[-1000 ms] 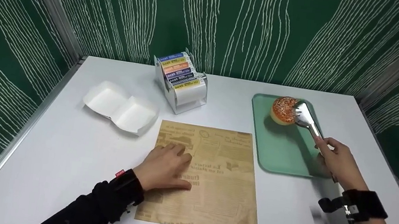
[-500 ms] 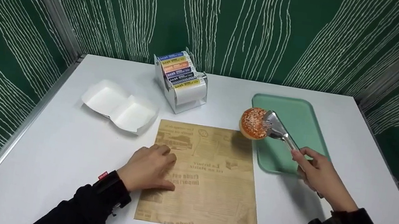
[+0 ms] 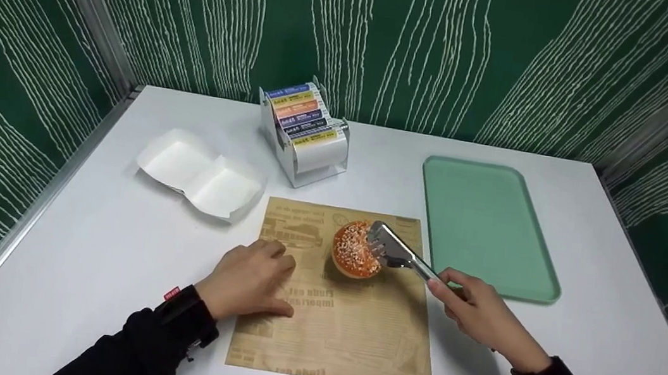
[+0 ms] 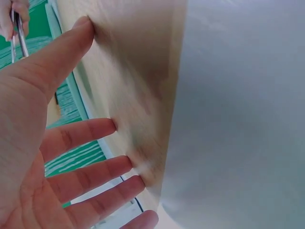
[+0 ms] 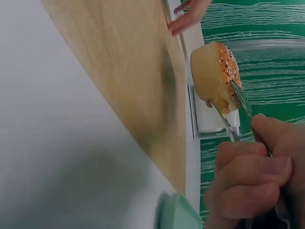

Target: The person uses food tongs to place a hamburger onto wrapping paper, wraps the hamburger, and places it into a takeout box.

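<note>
My right hand [image 3: 478,310] grips metal tongs [image 3: 405,253], whose ends pinch a round bun [image 3: 357,251] topped with white seeds or crumbs. In the right wrist view the bun [image 5: 214,76] is held in the air, apart from the brown printed paper [image 5: 119,62]. Seen from the head, it is over the upper middle of that paper [image 3: 354,336]. My left hand [image 3: 249,279] rests on the paper's left side with fingers spread. The left wrist view shows its fingertips [image 4: 125,164] touching the sheet.
A green tray [image 3: 488,225] lies at the right of the white table [image 3: 80,233]. At the left stands an unfolded white paper box [image 3: 202,174]. Behind the sheet is a dispenser [image 3: 309,133] of labelled sticker rolls. Green walls with white lines enclose the table.
My right hand has carried the bun in the tongs from the green tray leftward and nearer, over the brown paper. My left hand has shifted slightly left on the sheet.
</note>
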`<state>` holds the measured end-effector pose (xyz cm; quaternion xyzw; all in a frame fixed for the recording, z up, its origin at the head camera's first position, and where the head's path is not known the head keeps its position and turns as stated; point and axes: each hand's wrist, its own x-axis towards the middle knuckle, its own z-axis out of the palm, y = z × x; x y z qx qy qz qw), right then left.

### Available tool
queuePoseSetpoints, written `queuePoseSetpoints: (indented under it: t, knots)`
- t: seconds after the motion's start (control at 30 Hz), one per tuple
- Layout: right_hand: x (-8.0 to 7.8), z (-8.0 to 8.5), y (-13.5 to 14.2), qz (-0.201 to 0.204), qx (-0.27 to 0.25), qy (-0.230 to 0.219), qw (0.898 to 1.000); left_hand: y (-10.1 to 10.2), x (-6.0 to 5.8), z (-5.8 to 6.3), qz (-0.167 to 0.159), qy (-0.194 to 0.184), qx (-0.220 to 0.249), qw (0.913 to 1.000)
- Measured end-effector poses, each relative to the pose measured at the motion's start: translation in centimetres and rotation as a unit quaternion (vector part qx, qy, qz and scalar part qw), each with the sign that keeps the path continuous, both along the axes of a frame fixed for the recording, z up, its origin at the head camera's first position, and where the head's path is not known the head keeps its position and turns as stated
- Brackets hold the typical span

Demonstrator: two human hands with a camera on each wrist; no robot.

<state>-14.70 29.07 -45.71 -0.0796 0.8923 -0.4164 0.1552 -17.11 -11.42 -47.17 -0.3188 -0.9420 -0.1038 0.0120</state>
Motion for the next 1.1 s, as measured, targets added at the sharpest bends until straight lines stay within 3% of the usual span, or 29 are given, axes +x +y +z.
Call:
queuePoseSetpoints:
  t: [0.23,0.5,1.1]
  knots:
    - [0.0,-0.9,-1.2,0.027,0.004,0.004,1.000,0.0,0.0,-0.1,-0.005,0.017,0.005,0.9998]
    - [-0.2,-1.7,-1.9,0.038,0.007,0.000,0.999,0.0,0.1,-0.2,-0.001,0.001,0.005,1.0000]
    - [-0.1,-0.8,-1.7,0.040,0.019,-0.034,0.998,0.2,0.0,0.1,0.008,-0.014,-0.012,0.9998]
